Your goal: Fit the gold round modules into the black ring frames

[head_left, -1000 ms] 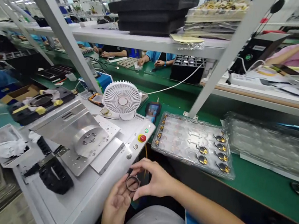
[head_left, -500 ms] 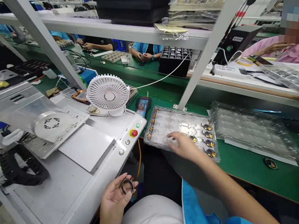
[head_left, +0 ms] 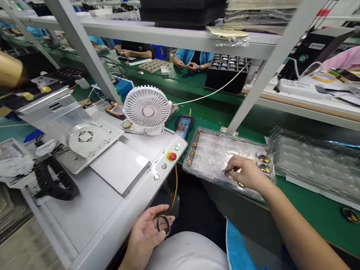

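Observation:
My left hand holds a dark metal ring between thumb and fingers, palm turned up, above my lap and beside the white machine. My right hand is over a clear plastic tray, its fingers pinched on a small dark part whose shape is mostly hidden. Round black-and-gold parts with thin tails sit in the tray's right column. Another lies partly under the hand. Small gold-and-dark pieces line the left column.
To the left stands a white machine with a red emergency button and a white fan. Empty-looking clear trays and a loose round part lie on the green bench. A slanted metal post rises behind the tray. Co-workers sit across.
My right hand has moved to the right over the tray, and its fingers have closed on a small dark part. The left hand still holds the ring. The view has shifted to the left.

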The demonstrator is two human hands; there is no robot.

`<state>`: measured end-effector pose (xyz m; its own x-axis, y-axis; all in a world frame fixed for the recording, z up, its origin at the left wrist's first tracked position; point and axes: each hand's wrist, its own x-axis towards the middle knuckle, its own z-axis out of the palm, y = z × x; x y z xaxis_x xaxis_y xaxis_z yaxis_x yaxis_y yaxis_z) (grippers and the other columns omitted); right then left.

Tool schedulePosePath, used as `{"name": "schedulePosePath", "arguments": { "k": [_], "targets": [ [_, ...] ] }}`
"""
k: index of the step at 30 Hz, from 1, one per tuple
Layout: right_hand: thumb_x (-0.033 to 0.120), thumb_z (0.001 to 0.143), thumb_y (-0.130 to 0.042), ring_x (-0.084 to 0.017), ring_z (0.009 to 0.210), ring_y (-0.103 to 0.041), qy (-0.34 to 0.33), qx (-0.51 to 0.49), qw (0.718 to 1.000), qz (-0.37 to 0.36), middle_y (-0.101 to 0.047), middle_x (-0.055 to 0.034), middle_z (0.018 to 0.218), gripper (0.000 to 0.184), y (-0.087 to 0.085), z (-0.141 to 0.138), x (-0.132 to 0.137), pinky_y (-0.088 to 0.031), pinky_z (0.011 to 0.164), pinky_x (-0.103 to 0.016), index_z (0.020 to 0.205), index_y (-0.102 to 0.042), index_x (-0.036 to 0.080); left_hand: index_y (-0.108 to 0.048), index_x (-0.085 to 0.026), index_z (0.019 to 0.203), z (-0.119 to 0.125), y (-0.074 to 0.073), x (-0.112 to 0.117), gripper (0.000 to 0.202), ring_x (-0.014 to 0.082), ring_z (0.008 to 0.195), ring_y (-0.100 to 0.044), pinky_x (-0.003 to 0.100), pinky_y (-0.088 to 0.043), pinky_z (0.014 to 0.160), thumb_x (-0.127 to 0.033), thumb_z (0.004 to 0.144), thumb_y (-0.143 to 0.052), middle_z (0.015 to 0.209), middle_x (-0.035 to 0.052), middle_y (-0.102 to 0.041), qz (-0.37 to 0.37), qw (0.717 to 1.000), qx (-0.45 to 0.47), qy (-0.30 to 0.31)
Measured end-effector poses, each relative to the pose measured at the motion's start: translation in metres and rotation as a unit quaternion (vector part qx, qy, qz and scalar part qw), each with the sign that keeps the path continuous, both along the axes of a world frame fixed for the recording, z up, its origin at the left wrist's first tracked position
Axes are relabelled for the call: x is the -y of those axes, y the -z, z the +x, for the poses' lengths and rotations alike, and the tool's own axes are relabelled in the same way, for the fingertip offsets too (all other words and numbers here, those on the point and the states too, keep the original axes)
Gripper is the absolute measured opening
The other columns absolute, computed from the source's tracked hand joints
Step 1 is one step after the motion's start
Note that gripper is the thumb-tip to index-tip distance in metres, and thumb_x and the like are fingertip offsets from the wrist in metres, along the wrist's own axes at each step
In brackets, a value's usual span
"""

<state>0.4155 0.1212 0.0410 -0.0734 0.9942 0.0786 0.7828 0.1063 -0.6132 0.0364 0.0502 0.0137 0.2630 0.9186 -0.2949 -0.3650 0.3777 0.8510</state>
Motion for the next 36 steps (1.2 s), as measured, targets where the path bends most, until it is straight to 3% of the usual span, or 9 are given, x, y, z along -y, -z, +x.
{"name": "schedulePosePath", "arguments": {
  "k": [4, 8, 11, 16, 20, 22, 26, 32, 36],
  "targets": [
    [0.014, 0.089, -0.063, -0.018, 0.086, -0.069, -0.250, -0.216, 0.943, 0.035, -0.069, -0.0073, 0.105, 0.020, -0.014, -0.089, -0.001, -0.057, 0.072, -0.028, 0.087, -0.080, 0.024, -0.075, -0.024, 0.124, -0.001, -0.015, -0.005, 0.082, 0.0257, 0.094, -0.075, 0.038, -0.060, 0.087, -0.053, 0.052, -0.100, 0.154, 0.0197, -0.054, -0.004, 0.994, 0.048, 0.099],
    [0.011, 0.092, -0.065, -0.017, 0.090, -0.068, -0.372, -0.317, 0.871, 0.054, -0.069, -0.0088, 0.107, 0.020, -0.017, -0.152, -0.008, -0.056, 0.075, -0.028, 0.088, -0.081, 0.022, -0.071, -0.021, 0.131, -0.011, -0.029, -0.008, 0.094, 0.0245, 0.093, -0.074, 0.032, -0.057, 0.085, -0.051, 0.047, -0.102, 0.119, 0.0162, -0.075, -0.024, 0.993, 0.074, 0.088],
    [0.010, 0.091, -0.068, -0.018, 0.094, -0.067, -0.380, -0.360, 0.851, 0.048, -0.067, -0.0102, 0.109, 0.018, -0.013, -0.172, -0.017, -0.057, 0.079, -0.030, 0.087, -0.082, 0.021, -0.071, -0.019, 0.131, -0.022, -0.032, -0.007, 0.094, 0.0241, 0.091, -0.074, 0.030, -0.055, 0.084, -0.047, 0.046, -0.103, 0.095, 0.0119, -0.079, -0.031, 0.993, 0.095, 0.065],
    [0.013, 0.094, -0.067, -0.022, 0.107, -0.068, -0.403, -0.373, 0.835, 0.028, -0.067, -0.0118, 0.121, 0.018, -0.006, -0.180, -0.024, -0.058, 0.088, -0.034, 0.095, -0.083, 0.022, -0.071, -0.016, 0.130, -0.030, -0.025, -0.003, 0.091, 0.0221, 0.088, -0.075, 0.028, -0.056, 0.085, -0.045, 0.050, -0.102, 0.092, 0.0110, -0.080, -0.016, 0.989, 0.137, 0.057],
    [0.023, 0.097, -0.068, -0.021, 0.100, -0.072, -0.249, -0.450, 0.856, -0.053, -0.072, -0.0109, 0.117, 0.034, 0.003, -0.193, -0.015, -0.061, 0.084, -0.034, 0.130, -0.071, 0.025, -0.066, -0.018, 0.138, -0.024, -0.021, 0.000, 0.093, 0.0234, 0.098, -0.075, 0.029, -0.057, 0.090, -0.043, 0.056, -0.101, 0.100, 0.0100, -0.079, 0.017, 0.992, 0.125, -0.020],
    [0.028, 0.092, -0.075, -0.020, 0.088, -0.073, -0.165, -0.460, 0.871, -0.054, -0.075, -0.0086, 0.102, 0.036, 0.008, -0.205, -0.007, -0.061, 0.074, -0.031, 0.128, -0.072, 0.022, -0.064, -0.020, 0.141, -0.019, -0.019, 0.003, 0.095, 0.0241, 0.099, -0.075, 0.029, -0.057, 0.090, -0.044, 0.056, -0.101, 0.103, 0.0103, -0.079, 0.032, 0.992, 0.121, -0.029],
    [0.023, 0.092, -0.074, -0.017, 0.072, -0.068, -0.087, -0.404, 0.909, 0.059, -0.074, -0.0062, 0.085, 0.016, 0.014, -0.224, 0.002, -0.056, 0.062, -0.027, 0.106, -0.081, 0.019, -0.062, -0.023, 0.142, -0.008, -0.011, 0.007, 0.095, 0.0239, 0.099, -0.076, 0.029, -0.059, 0.090, -0.047, 0.059, -0.099, 0.105, 0.0099, -0.078, 0.063, 0.990, 0.124, -0.040],
    [0.007, 0.092, -0.070, -0.017, 0.081, -0.073, -0.159, -0.359, 0.900, 0.187, -0.076, -0.0060, 0.092, 0.020, 0.006, -0.218, -0.003, -0.060, 0.072, -0.025, 0.102, -0.081, 0.021, -0.056, -0.034, 0.147, -0.013, -0.003, 0.005, 0.097, 0.0217, 0.100, -0.077, 0.025, -0.061, 0.083, -0.042, 0.061, -0.099, 0.153, 0.0137, -0.055, 0.114, 0.987, 0.105, -0.046],
    [0.007, 0.096, -0.064, -0.016, 0.078, -0.071, -0.269, -0.289, 0.898, 0.196, -0.073, -0.0077, 0.090, 0.017, 0.000, -0.205, -0.009, -0.058, 0.067, -0.025, 0.100, -0.076, 0.018, -0.057, -0.031, 0.146, -0.029, -0.005, -0.001, 0.097, 0.0248, 0.099, -0.078, 0.032, -0.062, 0.085, -0.040, 0.060, -0.100, 0.155, 0.0170, -0.052, 0.097, 0.992, 0.084, -0.011]
  ]
}}
